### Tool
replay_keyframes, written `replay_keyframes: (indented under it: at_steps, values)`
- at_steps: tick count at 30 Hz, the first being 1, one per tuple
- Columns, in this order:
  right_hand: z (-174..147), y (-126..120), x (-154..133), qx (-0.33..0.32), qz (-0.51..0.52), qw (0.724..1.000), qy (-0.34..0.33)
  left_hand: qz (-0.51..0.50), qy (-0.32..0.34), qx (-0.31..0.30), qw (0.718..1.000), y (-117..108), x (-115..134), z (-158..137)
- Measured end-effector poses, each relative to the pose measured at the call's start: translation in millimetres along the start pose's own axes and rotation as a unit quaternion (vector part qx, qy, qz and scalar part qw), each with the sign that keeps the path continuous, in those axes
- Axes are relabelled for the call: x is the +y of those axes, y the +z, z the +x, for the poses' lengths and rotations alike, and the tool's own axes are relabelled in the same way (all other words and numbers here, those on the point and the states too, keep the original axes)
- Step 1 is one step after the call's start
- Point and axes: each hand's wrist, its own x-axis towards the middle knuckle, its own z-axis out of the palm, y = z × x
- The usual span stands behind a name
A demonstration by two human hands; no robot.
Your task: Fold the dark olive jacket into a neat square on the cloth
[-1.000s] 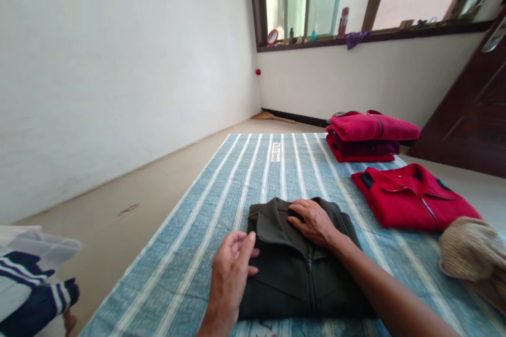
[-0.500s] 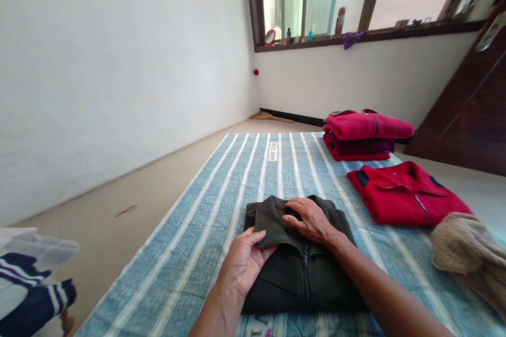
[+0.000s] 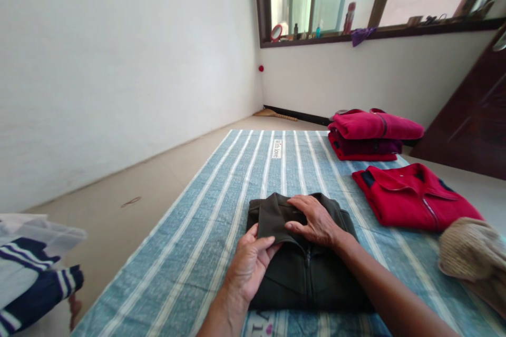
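A folded black jacket (image 3: 290,279) with a front zipper lies on the blue striped cloth (image 3: 197,226), its collar at the far end. My left hand (image 3: 253,258) pinches the left collar flap between thumb and fingers. On the right part of the collar rests my right hand (image 3: 314,221), palm down, thumb apart from the fingers. Right of the jacket is a folded red zip jacket (image 3: 419,200).
Behind the red jacket stands a stack of folded red and purple garments (image 3: 373,126). A beige knitted item (image 3: 470,250) lies at the right edge. At lower left are navy-and-white striped clothes (image 3: 39,284). Small items line the windowsill (image 3: 328,39).
My left thumb has moved slightly right along the collar flap, still pinching it. My right hand stays on the collar. The whole view has shifted a little.
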Motion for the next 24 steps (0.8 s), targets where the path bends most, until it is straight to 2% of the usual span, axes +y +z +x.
replay_keyframes:
  at_steps: [5,9,15,20,24]
  values:
    - [-5,-6,-23,0.013,0.038,0.999,0.020,0.002,0.001,0.004,1.000,1,-3,1]
    - [-11,-3,-38,-0.002,0.068,0.997,0.034,0.015,0.010,0.015,1.000,3,-6,2]
    - [-20,5,-36,-0.016,0.130,0.988,0.077,-0.013,-0.002,0.000,1.000,4,-6,4]
    - [-20,5,-34,-0.038,0.151,0.984,0.082,-0.046,-0.021,0.013,0.999,6,-4,9]
    - [-20,7,-34,-0.053,0.133,0.986,0.090,0.018,0.004,0.043,0.999,8,3,19]
